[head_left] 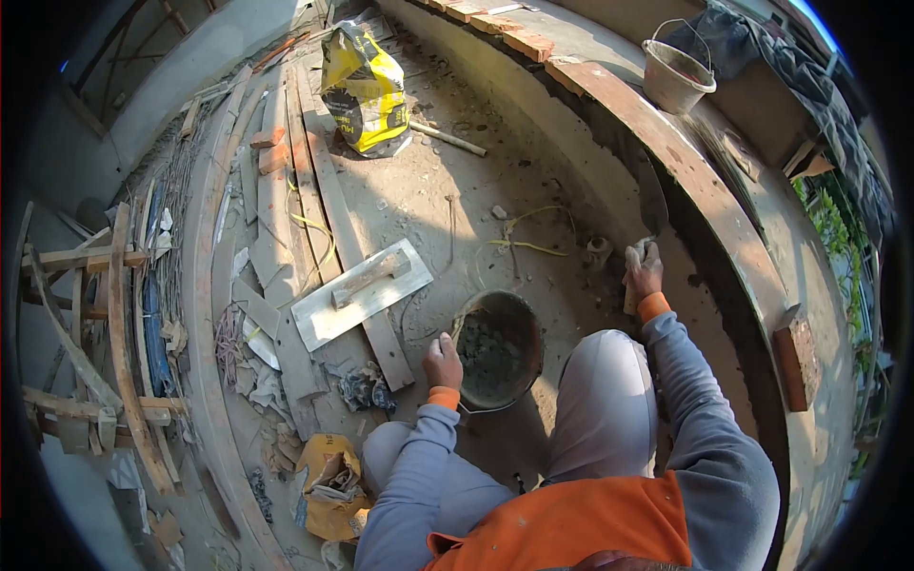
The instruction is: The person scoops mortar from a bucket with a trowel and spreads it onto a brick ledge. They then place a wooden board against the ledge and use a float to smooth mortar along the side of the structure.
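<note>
A dark bucket (497, 350) with grey mortar in it stands on the ground in front of my knees. My left hand (443, 362) is closed on the bucket's left rim. To the right, my right hand (644, 266) is closed around the handle of a trowel (653, 195), whose blade lies against the low wall (581, 143). Left of the bucket, a flat float (362, 295) with a handle on top rests across wooden planks.
A yellow and black bag (365, 90) stands near the top. Long planks (314, 181) and scrap wood lie at left. A torn paper bag (330, 485) is by my left knee. On the wall's top side are a pale bucket (678, 78) and a brick (797, 364).
</note>
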Demonstrator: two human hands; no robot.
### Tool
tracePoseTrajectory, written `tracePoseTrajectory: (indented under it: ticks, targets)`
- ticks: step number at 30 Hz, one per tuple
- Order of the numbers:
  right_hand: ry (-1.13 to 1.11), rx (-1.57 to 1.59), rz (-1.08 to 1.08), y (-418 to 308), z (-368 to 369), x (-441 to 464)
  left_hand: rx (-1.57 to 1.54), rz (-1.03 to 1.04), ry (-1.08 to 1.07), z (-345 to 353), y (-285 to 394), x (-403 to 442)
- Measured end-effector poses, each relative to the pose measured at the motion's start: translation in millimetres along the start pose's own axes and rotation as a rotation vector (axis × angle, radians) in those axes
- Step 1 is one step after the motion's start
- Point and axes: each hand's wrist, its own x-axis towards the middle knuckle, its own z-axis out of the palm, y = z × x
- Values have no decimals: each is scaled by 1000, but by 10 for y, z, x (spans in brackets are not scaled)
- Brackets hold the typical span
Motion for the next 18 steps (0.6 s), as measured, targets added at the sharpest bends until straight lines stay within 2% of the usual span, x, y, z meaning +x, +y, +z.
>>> tracePoseTrajectory:
  ticks: [1,3,4,6,9,12,15,16,18]
  targets:
    - [4,0,3,-3,71,58,1,3,-4,14,6,-3]
    - [-4,-88,-159,-71,293,306,2,8,-3,16,-2,-11]
    - [-4,-87,-147,-182,342,407,11,8,-10,8,-7,-18]
    - [-85,28,-47,-445,364,580,18,-20,8,-35,-18,-36]
    - [-212,152,201,-278,125,394,51,1,41,-45,-95,-14]
    - [-181,143,231,-130,-7,21,44,6,23,-40,-50,-9]
    - [-103,146,107,55,156,-77,34,13,23,-7,-34,1]
    - [-99,53,84,-85,187,-76,32,19,22,12,-16,-6]
    - [-209,50,1,-136,314,85,32,13,-3,10,19,-16]
